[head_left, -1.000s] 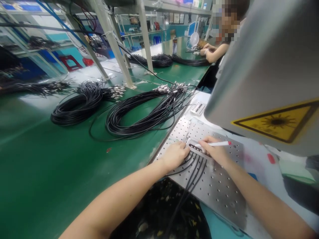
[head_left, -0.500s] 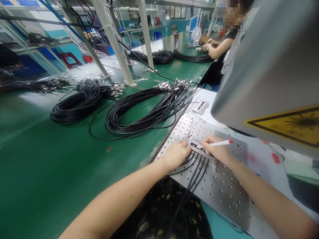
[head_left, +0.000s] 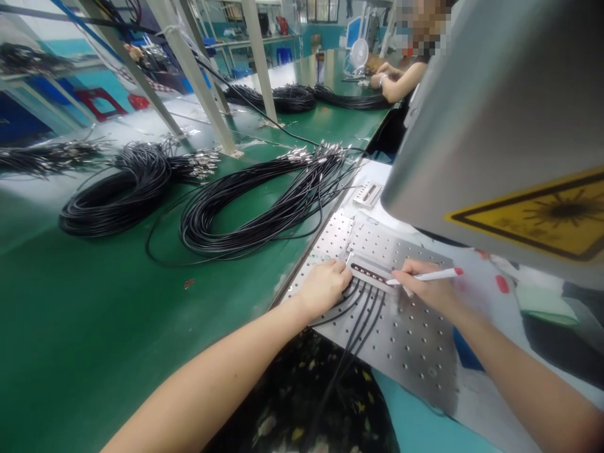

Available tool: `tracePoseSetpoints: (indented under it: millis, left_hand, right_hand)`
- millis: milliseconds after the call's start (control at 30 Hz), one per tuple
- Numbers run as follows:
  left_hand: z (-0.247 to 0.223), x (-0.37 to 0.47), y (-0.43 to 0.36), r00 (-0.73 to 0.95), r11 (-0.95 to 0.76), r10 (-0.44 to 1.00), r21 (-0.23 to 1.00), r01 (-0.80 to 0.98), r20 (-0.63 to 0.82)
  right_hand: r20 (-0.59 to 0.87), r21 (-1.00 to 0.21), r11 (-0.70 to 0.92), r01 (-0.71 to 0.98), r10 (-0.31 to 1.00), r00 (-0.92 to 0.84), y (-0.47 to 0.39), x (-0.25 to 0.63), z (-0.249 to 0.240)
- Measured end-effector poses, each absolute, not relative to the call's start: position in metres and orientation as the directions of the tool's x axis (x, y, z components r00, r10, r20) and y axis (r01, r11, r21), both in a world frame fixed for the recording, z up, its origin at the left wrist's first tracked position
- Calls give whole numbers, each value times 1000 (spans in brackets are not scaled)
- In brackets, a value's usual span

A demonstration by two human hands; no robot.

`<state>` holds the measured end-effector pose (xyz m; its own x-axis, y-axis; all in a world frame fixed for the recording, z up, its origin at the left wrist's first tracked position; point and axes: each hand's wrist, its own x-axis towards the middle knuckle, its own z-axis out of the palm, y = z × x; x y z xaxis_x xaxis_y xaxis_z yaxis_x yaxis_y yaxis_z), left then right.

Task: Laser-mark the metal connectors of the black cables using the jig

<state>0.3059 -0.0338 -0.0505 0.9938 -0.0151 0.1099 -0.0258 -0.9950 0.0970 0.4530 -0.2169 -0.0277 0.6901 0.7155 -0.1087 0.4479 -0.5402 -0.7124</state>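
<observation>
My right hand (head_left: 427, 283) is closed round a white pen (head_left: 436, 275) with a red end. Its tip points left, at the right end of a slotted metal fixture (head_left: 384, 275). Small metal cable ends sit in a row in the fixture's dark slot, and several black cables (head_left: 365, 313) run from its near side over the plate edge. At the fixture's left end, my left hand (head_left: 325, 286) has its fingers curled together; what they grip is hidden. Under both hands lies a perforated metal plate (head_left: 415, 346).
A large grey machine housing (head_left: 491, 113) with a yellow laser warning sign overhangs the right. Coiled black cables (head_left: 245, 207) lie on the green table (head_left: 117, 302). Another slotted block (head_left: 368, 194) sits beyond the plate. A person (head_left: 401, 82) works farther back near a white fan (head_left: 359, 53).
The pen in my right hand has moved right along the slot, uncovering the row of metal ends. My left hand stays at the fixture's left end. The view has shifted slightly.
</observation>
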Motion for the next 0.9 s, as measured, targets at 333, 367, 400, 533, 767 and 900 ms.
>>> tracePoseSetpoints:
  millis: [333, 367, 400, 533, 767, 900]
  left_hand:
    - [-52, 306, -36, 992, -997, 0, 76, -10, 127]
    - [-51, 306, -36, 992, -998, 4, 69, -4, 122]
    - [-49, 306, -36, 994, -998, 5, 60, -1, 112]
    - [-42, 307, -33, 997, -999, -34, 27, -36, 63]
    - [-41, 307, -30, 992, -1000, -29, -13, -28, 124]
    - [-42, 308, -29, 979, -999, 5, -47, 15, 205]
  right_hand:
    - [-40, -763, -491, 420, 685, 728, -225, 445, -15]
    - [-11, -757, -495, 426, 663, 749, -229, 445, -13]
    - [28, -734, -512, 446, 634, 773, -236, 447, -13]
    - [307, -345, -614, 709, 641, 704, -287, 467, -27]
    - [290, 137, -575, 806, 802, 523, -337, 477, -51]
    - [340, -169, -516, 840, 769, 541, -290, 442, -48]
